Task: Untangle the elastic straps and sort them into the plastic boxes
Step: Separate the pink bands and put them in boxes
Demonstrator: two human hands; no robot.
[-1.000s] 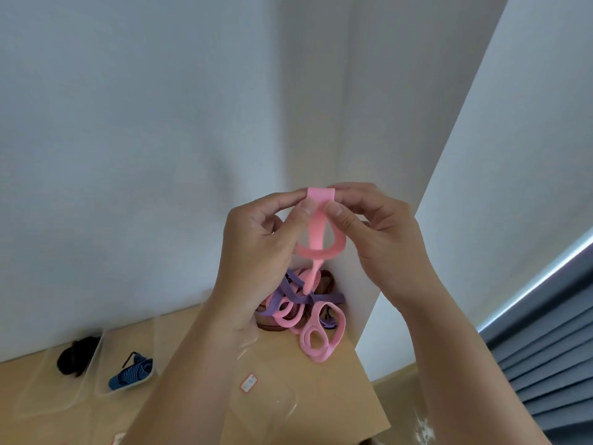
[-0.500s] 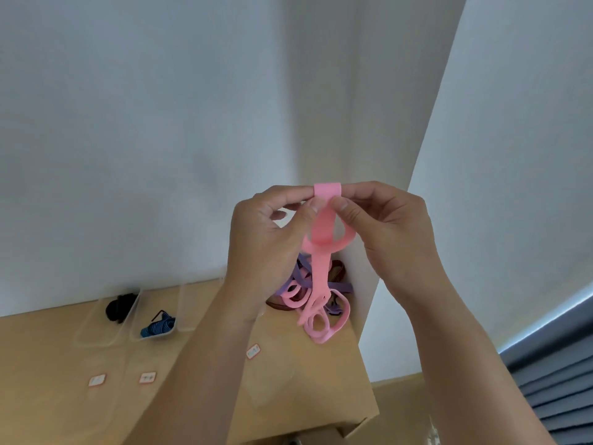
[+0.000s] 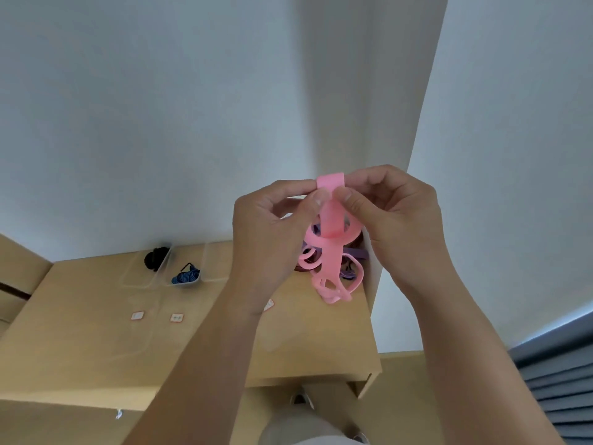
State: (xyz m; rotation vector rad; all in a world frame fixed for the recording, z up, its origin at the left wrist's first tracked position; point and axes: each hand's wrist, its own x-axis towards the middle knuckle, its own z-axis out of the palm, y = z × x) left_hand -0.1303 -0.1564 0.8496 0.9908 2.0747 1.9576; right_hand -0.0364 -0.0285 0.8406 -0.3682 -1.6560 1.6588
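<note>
A pink elastic strap [image 3: 331, 220] is held up in front of the wall, looped and knotted, its lower loops dangling. My left hand [image 3: 272, 229] pinches its top from the left with thumb and forefinger. My right hand [image 3: 394, 220] pinches the same top from the right. Behind and below the strap lies a tangled pile of pink and purple straps [image 3: 348, 271] on the wooden table [image 3: 96, 348]. Clear plastic boxes stand at the back: one [image 3: 141, 271] holds a black strap [image 3: 155, 258], the one beside it [image 3: 184, 277] a blue strap [image 3: 186, 277].
A third clear box [image 3: 215, 261] stands right of the blue one, partly behind my left arm. Small red-edged labels [image 3: 157, 316] lie on the tabletop. White walls meet in a corner behind the pile. The table's right edge [image 3: 373, 332] drops off; grey blinds [image 3: 558, 380] at the lower right.
The view has tilted down, showing more of the table and its front edge. Both hands keep pinching the pink strap's top; its hanging loops have shifted slightly.
</note>
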